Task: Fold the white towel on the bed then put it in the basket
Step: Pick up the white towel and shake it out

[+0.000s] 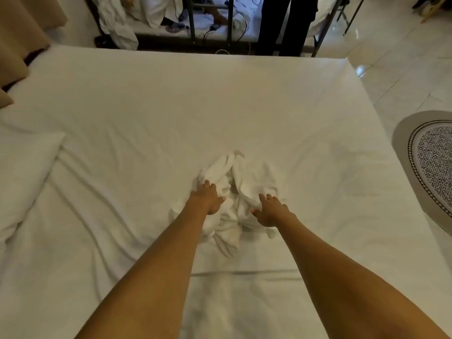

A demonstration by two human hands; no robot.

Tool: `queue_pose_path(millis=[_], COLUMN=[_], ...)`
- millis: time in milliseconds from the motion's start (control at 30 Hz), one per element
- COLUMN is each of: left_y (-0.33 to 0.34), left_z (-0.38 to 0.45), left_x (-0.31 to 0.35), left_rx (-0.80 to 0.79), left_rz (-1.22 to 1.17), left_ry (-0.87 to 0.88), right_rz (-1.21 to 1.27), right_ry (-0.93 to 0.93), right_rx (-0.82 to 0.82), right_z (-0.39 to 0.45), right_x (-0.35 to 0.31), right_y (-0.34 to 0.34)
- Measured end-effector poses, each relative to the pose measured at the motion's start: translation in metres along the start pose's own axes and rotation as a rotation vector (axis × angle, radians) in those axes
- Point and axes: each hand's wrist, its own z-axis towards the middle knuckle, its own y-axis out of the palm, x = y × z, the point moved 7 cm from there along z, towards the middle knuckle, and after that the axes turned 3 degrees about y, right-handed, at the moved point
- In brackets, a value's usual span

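i'm reaching both hands, left hand (208, 198) and right hand (270, 212), fingers spread, onto the crumpled white terry towel (247, 182) (unfolded); next, flatten it.

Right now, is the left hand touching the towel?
Touching. The head view shows the left hand lying on the crumpled towel, its fingertips pressed into the cloth with no gap.

White towel (244, 182) in my view: crumpled heap, unfolded, lying mid-bed on white sheet of bed (146, 106), nearer my edge than far edge. Fabric bunched into two lobes with dark crease between; narrow tip pokes up toward far side. Lower part twisted into tight wad, tail trailing toward me. Colour nearly same as sheet, edges hard to trace. Basket I cannot pick out anywhere in frame.
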Motion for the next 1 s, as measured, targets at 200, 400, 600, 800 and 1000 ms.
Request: queue_pose_path(millis=[200,400,600,800,1000], left_y=[-0.006,0.010,0.010,0.007,0.002], left_z=[0.041,0.062,0.069,0.066,0.057], left_x=[-0.002,-0.010,-0.012,-0.009,-0.009], left_rx=[0.062,0.073,0.271,0.407,0.459], left_rz=[0.027,0.013,0.008,-0.107,-0.195], left_ry=[-0.014,-0.037,-0.022,0.024,0.052], right_rz=[0.022,0.038,0.129,0.163,0.317], right_ry=[0.008,-0.008,0.018,0.054,0.075], right_rx=[-0.044,-0.030,0.189,0.283,0.249], right_z=[0.030,0.049,0.056,0.055,0.050], right_x=[0.012,0.015,0.016,0.008,0.010], right_y=[0.016,0.030,0.022,0.016,0.018])
